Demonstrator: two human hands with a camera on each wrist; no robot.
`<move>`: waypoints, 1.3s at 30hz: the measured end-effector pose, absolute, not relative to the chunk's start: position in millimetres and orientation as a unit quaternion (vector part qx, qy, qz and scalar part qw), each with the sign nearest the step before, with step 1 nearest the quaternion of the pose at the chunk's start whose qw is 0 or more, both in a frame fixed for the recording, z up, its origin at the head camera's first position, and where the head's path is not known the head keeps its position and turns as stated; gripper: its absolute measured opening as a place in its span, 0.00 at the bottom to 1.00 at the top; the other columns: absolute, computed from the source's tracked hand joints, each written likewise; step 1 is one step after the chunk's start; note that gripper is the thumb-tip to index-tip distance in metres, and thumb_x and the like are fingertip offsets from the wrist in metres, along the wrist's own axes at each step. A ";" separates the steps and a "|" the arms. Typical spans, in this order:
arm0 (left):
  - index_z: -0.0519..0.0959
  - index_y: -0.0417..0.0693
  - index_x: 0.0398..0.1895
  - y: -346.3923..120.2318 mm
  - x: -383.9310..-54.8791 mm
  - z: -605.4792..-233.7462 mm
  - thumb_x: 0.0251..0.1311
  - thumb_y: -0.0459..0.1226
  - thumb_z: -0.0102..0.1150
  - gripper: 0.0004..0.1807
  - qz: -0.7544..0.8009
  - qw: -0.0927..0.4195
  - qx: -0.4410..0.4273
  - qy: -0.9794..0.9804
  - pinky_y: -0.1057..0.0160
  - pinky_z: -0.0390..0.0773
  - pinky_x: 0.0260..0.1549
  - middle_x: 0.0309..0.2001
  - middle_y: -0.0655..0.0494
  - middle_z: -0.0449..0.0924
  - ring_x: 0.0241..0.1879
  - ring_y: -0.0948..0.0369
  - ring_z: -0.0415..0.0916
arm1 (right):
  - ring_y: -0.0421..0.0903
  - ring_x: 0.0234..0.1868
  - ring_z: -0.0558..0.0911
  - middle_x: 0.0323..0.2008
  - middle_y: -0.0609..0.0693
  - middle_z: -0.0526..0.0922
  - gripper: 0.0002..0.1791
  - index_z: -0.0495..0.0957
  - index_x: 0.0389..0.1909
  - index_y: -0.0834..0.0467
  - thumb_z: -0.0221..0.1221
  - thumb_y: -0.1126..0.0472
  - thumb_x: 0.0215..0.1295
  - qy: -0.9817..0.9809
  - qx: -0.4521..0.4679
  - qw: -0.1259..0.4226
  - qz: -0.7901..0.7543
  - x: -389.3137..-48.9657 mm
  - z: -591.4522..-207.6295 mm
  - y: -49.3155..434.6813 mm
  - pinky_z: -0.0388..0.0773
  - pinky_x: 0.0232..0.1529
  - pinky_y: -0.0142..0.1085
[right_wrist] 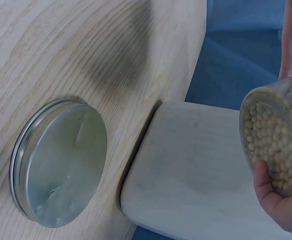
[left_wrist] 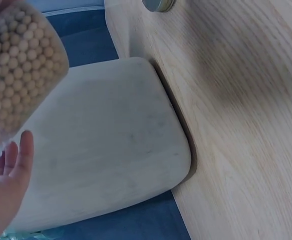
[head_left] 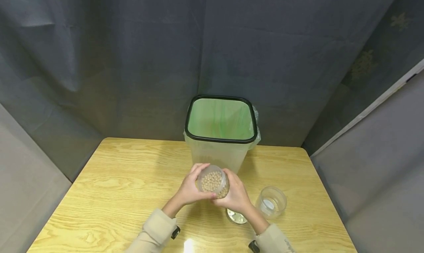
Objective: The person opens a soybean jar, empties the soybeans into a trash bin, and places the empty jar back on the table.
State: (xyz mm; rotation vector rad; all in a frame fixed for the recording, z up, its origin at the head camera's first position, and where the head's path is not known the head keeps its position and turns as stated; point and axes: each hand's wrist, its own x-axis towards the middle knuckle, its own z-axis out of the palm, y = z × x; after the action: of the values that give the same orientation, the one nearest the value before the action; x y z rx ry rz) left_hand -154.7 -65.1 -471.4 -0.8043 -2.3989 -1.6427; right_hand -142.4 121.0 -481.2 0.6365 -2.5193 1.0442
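Both hands hold a clear jar (head_left: 224, 190) of small round beige balls above the table, close to the near side of the bin. The left hand (head_left: 190, 188) grips its left side, with the thumb across the near side. On the opposite side the right hand (head_left: 236, 194) has its fingers curled round the jar. The jar leans, and the balls show through its round end in the head view. In the right wrist view, the right thumb (right_wrist: 266, 182) lies against the jar's base. A silvery round lid (right_wrist: 68, 165) rests on the table below the right wrist.
A translucent bin (head_left: 215, 155) with a black rim and a greenish liner stands at the table's back. Right of the right forearm sits a clear round container (head_left: 281, 207) with a whitish disc in it. Dark curtains (head_left: 149, 61) hang behind the wooden table (head_left: 116, 194).
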 end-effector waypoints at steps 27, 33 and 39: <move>0.65 0.29 0.58 -99.6 -133.0 -430.4 0.35 0.31 0.71 0.41 -0.556 0.089 -0.213 -0.798 0.45 0.68 0.47 0.54 0.35 0.65 0.52 0.43 0.64 | 0.58 0.48 0.75 0.48 0.60 0.74 0.54 0.63 0.57 0.65 0.76 0.51 0.23 -0.883 0.193 0.139 0.404 -137.7 -475.3 131.0 0.73 0.45 0.53; 0.64 0.30 0.60 -116.9 -131.2 -438.6 0.37 0.30 0.70 0.41 -0.553 0.085 -0.202 -0.804 0.45 0.69 0.43 0.54 0.34 0.64 0.50 0.42 0.62 | 0.59 0.48 0.74 0.49 0.60 0.73 0.54 0.62 0.57 0.64 0.76 0.51 0.24 -0.880 0.190 0.135 0.414 -134.2 -474.5 133.4 0.73 0.45 0.54; 0.63 0.32 0.61 -138.5 -132.3 -458.8 0.38 0.29 0.69 0.41 -0.548 0.086 -0.190 -0.810 0.50 0.71 0.40 0.54 0.34 0.64 0.49 0.44 0.62 | 0.58 0.48 0.75 0.49 0.60 0.73 0.54 0.62 0.58 0.64 0.76 0.53 0.23 -0.876 0.187 0.131 0.424 -132.5 -472.9 133.7 0.73 0.45 0.54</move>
State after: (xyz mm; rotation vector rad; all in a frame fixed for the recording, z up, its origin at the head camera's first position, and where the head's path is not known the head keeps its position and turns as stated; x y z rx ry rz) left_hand -132.3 -138.5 -458.8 -0.5673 -2.4143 -1.6346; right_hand -132.5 133.7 -472.9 0.5431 -2.5448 1.2318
